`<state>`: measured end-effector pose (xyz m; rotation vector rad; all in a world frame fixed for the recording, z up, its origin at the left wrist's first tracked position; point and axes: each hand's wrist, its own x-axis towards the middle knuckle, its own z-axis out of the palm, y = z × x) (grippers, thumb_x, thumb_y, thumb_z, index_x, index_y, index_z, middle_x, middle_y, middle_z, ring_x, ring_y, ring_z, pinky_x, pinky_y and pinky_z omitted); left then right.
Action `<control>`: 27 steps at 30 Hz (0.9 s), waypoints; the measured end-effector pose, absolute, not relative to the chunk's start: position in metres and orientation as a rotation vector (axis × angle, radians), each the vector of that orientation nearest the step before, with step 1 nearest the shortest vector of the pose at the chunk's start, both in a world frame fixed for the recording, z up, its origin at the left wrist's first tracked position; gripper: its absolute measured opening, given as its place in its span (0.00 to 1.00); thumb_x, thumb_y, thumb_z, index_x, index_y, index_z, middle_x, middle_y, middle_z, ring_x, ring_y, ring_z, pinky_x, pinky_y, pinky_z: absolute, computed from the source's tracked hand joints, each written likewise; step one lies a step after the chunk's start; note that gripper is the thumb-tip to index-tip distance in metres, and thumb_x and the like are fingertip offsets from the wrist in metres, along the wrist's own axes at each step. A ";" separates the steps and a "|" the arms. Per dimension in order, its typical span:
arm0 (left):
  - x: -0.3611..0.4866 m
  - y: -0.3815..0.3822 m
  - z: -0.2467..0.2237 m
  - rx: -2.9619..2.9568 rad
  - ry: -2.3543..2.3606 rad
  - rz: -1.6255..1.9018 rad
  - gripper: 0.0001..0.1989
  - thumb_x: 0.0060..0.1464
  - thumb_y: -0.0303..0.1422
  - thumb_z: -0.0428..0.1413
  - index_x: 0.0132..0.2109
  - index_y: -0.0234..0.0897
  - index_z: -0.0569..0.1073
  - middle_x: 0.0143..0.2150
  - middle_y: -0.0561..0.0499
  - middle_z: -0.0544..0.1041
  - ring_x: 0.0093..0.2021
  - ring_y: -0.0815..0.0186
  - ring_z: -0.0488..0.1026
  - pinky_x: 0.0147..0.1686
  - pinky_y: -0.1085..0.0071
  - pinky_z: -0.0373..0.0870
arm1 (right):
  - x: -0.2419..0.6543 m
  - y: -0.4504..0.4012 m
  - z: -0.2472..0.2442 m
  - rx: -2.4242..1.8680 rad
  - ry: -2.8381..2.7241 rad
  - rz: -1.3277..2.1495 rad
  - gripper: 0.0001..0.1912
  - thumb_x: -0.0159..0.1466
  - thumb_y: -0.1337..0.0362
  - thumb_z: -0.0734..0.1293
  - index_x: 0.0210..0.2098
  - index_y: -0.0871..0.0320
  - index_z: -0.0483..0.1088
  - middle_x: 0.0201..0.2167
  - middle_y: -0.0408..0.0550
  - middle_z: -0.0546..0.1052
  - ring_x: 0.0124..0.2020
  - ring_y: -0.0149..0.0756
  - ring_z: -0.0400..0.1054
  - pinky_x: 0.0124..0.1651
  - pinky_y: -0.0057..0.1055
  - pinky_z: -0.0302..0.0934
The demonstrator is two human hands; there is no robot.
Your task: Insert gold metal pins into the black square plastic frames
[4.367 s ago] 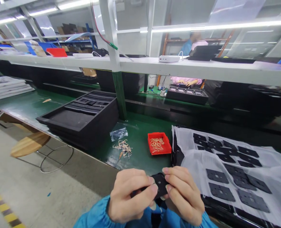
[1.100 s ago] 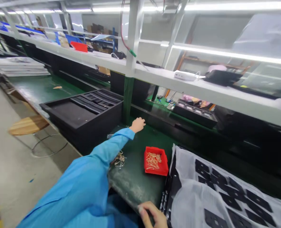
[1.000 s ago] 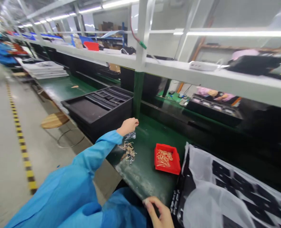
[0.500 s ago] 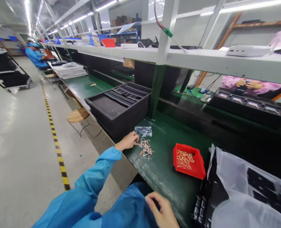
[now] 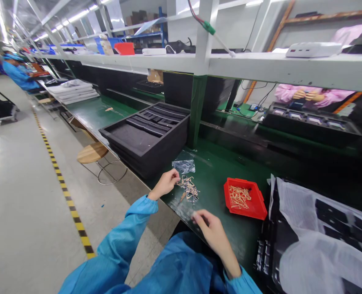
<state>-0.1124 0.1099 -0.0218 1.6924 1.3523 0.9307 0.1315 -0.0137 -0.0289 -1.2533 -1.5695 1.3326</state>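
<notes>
My left hand reaches over the green bench mat, its fingertips pinched together at the edge of a loose pile of copper-coloured pins. Whether it holds a pin is hidden. Just behind the pile lies a crumpled clear plastic bag. My right hand hangs nearer me above the bare mat, touching nothing I can see. To its right stands a red plastic tray holding more copper pins.
Black square pads lie under a white sheet at the right. A stacked black foam tray stands left of the pins. Across the bench, a co-worker's hands work over a black tray. A wooden stool stands on the aisle floor.
My right hand has moved up from the bench's near edge, out over the mat toward the pins. My left hand stays at the pile, and the view has shifted slightly.
</notes>
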 end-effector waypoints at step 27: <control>-0.032 0.079 -0.016 0.459 0.843 1.104 0.03 0.61 0.27 0.64 0.41 0.32 0.78 0.45 0.48 0.83 0.45 0.63 0.80 0.50 0.61 0.78 | 0.103 0.048 -0.025 -1.210 -1.330 1.062 0.15 0.72 0.53 0.67 0.46 0.59 0.74 0.41 0.46 0.79 0.39 0.34 0.75 0.45 0.37 0.73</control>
